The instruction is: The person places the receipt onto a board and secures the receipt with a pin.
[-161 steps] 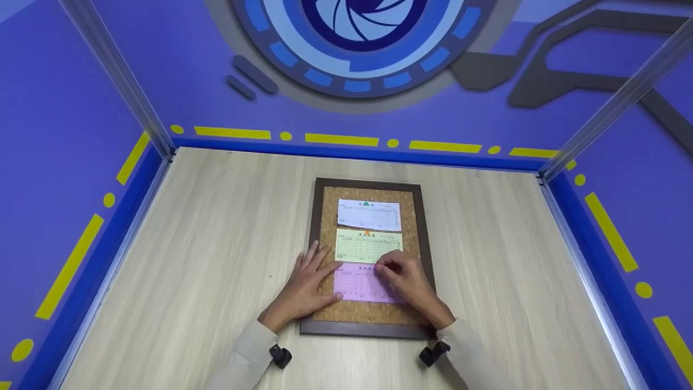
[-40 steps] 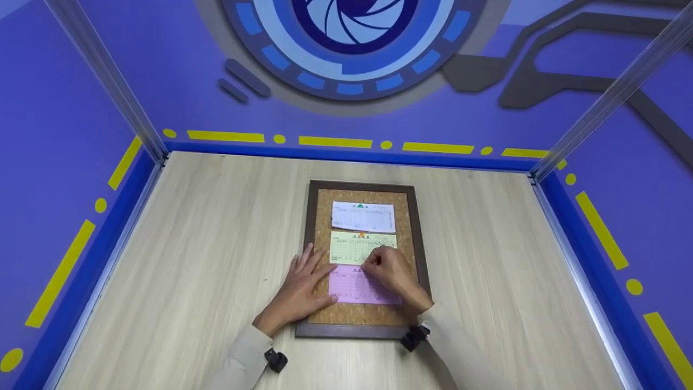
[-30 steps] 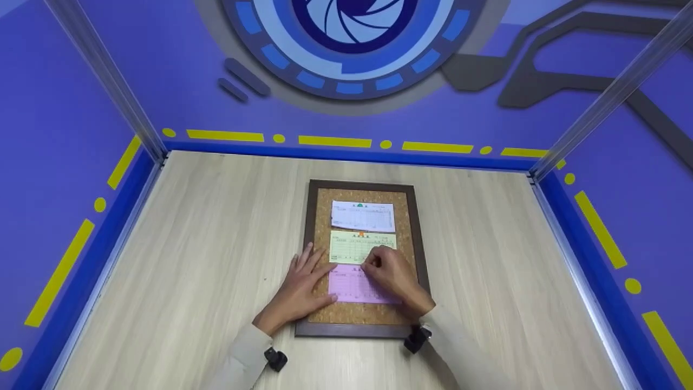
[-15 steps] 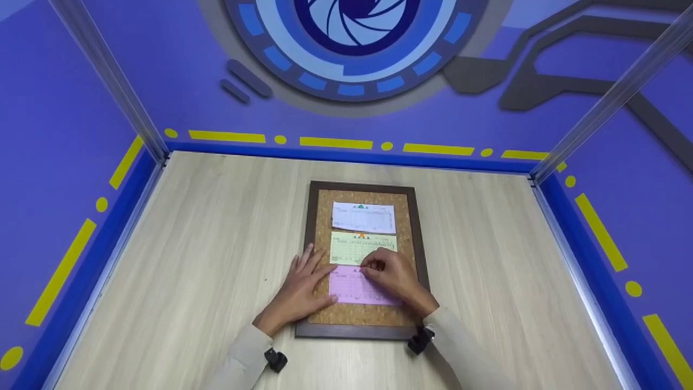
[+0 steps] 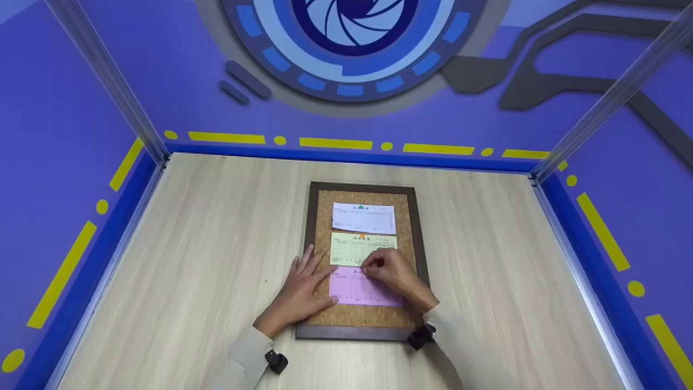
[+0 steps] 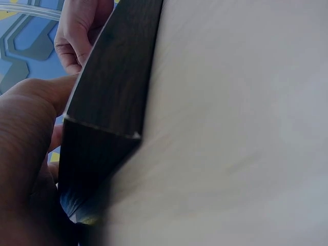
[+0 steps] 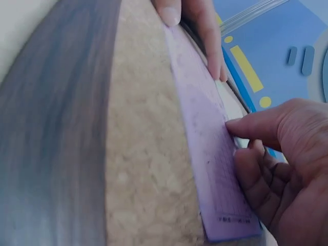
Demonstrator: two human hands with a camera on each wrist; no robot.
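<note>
A pink printed slip [image 5: 352, 287] lies on a framed cork board [image 5: 357, 316], below a green slip [image 5: 346, 250] and a white slip [image 5: 364, 218]. My left hand [image 5: 300, 290] lies spread over the board's left side, index fingertip at the pink slip's upper left corner and thumb at its lower left edge. Above the middle of that slip's top edge, my right hand [image 5: 395, 273] pinches a tiny thing, apparently a push pin, mostly hidden by the fingertips. In the right wrist view, thumb and index finger of the right hand [image 7: 287, 164] meet at the pink slip's far edge.
A green pin [image 5: 361, 207] sits at the white slip's top and an orange pin [image 5: 362, 236] at the green slip's top. The dark wooden frame [image 5: 352, 331] borders the cork. Blue printed walls [image 5: 243, 108] enclose the pale wooden table [image 5: 216, 233].
Over the last several seconds, my right fingertips have shifted left along the pink slip's top edge to its middle. The left hand stays in place. Within the last second, barely anything differs.
</note>
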